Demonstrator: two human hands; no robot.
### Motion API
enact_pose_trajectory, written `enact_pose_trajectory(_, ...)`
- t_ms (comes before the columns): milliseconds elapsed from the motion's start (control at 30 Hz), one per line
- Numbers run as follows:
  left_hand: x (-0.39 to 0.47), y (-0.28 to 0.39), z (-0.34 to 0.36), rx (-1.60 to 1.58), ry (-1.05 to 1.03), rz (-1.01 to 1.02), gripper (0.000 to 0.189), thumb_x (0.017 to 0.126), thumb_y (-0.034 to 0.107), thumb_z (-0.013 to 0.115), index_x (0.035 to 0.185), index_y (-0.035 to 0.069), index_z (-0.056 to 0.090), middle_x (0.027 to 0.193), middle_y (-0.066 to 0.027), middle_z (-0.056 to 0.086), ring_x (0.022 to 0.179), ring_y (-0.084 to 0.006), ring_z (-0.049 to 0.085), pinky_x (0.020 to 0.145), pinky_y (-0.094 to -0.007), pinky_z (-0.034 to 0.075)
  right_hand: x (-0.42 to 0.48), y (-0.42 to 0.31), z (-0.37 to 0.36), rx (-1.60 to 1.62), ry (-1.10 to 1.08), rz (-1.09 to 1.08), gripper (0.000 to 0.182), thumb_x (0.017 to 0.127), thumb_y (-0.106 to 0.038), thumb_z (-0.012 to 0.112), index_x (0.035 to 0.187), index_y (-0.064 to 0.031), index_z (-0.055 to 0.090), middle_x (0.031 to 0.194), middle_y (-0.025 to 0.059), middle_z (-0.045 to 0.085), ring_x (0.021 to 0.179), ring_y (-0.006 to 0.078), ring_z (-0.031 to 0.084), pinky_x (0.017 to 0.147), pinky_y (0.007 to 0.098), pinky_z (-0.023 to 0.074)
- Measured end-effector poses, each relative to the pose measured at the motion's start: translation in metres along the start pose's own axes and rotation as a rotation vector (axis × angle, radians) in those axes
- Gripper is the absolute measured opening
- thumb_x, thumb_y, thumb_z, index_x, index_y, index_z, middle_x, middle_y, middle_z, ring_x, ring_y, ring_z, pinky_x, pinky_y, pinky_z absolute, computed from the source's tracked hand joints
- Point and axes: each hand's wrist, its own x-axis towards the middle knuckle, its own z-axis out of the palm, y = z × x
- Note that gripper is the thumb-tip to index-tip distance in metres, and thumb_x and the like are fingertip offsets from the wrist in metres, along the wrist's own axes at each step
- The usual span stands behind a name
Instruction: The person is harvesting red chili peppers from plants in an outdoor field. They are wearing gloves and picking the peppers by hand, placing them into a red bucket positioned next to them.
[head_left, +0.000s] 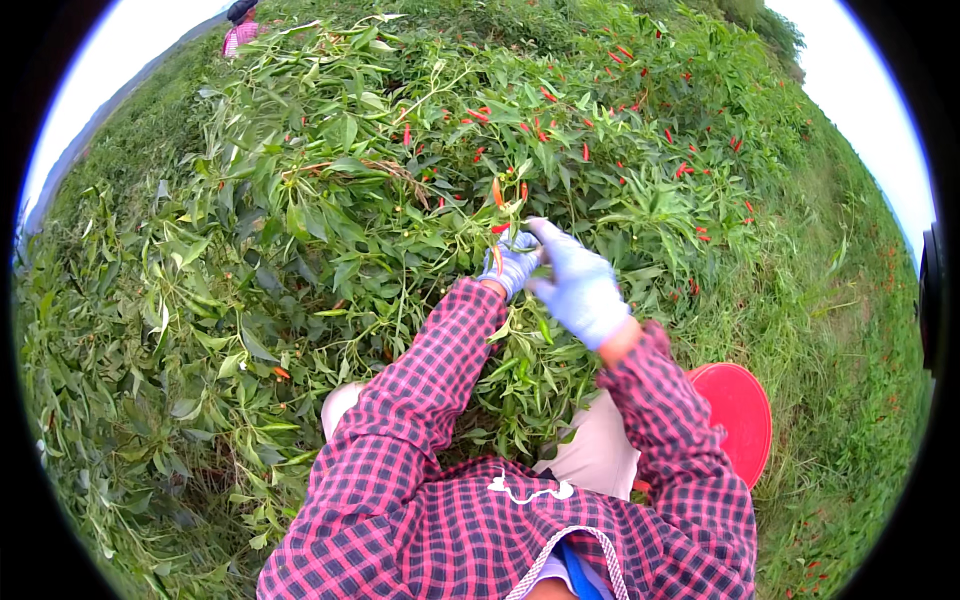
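Note:
Both hands wear pale blue-white gloves and reach into a chili pepper plant. My left hand (514, 262) is among the stems, partly behind an orange chili pepper (497, 259); its fingertips are hidden. Just to its right, my right hand (581, 281) has thumb and fingers apart, with nothing seen between them. A red chili pepper (500, 228) lies just above my left hand. Higher up hang an orange pepper (498, 193) and another orange-red one (524, 190). Green chili peppers (544, 330) hang below the hands.
A red plastic bucket (739, 420) stands to the right, partly behind my right sleeve. Dense chili plants (300, 210) spread ahead and left, with many red peppers at the upper right. Grass (817, 337) grows along the right. A person (241, 31) is far off at the upper left.

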Motion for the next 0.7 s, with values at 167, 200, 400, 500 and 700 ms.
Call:
enact_pose_trajectory(167, -0.007, 0.005, -0.004, -0.305, 0.143, -0.05, 0.023, 0.074, 0.025, 0.047, 0.087, 0.005, 0.051, 0.08, -0.0067, 0.053, 0.073, -0.0194, 0.051, 0.066, -0.0282, 0.04, 0.037, -0.016, 0.043, -0.209, -0.065, -0.076, 0.058, 0.061, -0.025, 0.06, 0.112, -0.0109, 0.037, 0.073, 0.0109, 0.05, 0.059, 0.0254, 0.052, 0.053, 0.0345, 0.0427)
enact_pose_trajectory(200, -0.009, 0.004, -0.007, -0.396, 0.175, -0.064, 0.022, 0.075, 0.024, 0.045, 0.086, 0.006, 0.05, 0.08, -0.0063, 0.053, 0.072, -0.019, 0.051, 0.065, -0.028, 0.04, 0.037, -0.016, 0.049, -0.237, -0.024, -0.137, 0.052, 0.062, -0.026, 0.06, 0.108, -0.0106, 0.04, 0.072, 0.0106, 0.05, 0.058, 0.0251, 0.052, 0.052, 0.0337, 0.0426)
enact_pose_trajectory(400, -0.032, 0.026, -0.018, -0.757, 0.467, -0.149, 0.02, 0.08, 0.023, 0.036, 0.084, 0.007, 0.047, 0.077, -0.0036, 0.051, 0.07, -0.0162, 0.05, 0.062, -0.0269, 0.039, 0.037, -0.01, 0.072, 0.001, 0.216, -0.081, 0.026, 0.066, -0.019, 0.058, 0.086, -0.0049, 0.05, 0.067, 0.0118, 0.05, 0.057, 0.0265, 0.052, 0.052, 0.0316, 0.0418)
enact_pose_trajectory(500, -0.018, 0.0, 0.003, 0.015, 0.532, -0.034, 0.022, 0.074, 0.025, 0.046, 0.086, 0.006, 0.045, 0.083, -0.0055, 0.049, 0.076, -0.0197, 0.048, 0.066, -0.0299, 0.039, 0.036, 0.007, 0.065, 0.403, 0.3, 0.203, 0.015, 0.066, -0.01, 0.056, 0.078, -0.0018, 0.052, 0.069, 0.0119, 0.053, 0.058, 0.0217, 0.053, 0.055, 0.029, 0.043)
enact_pose_trajectory(700, -0.027, 0.017, -0.027, 0.253, 0.838, 0.267, 0.052, 0.056, 0.025, 0.064, 0.101, 0.011, 0.044, 0.099, -0.0036, 0.046, 0.096, -0.0238, 0.041, 0.088, -0.0401, 0.023, 0.017, 0.042, 0.06, 0.7, 0.223, 0.442, 0.02, 0.064, -0.003, 0.054, 0.084, -0.0004, 0.054, 0.072, 0.0065, 0.057, 0.064, 0.0085, 0.051, 0.06, 0.0216, 0.0421)
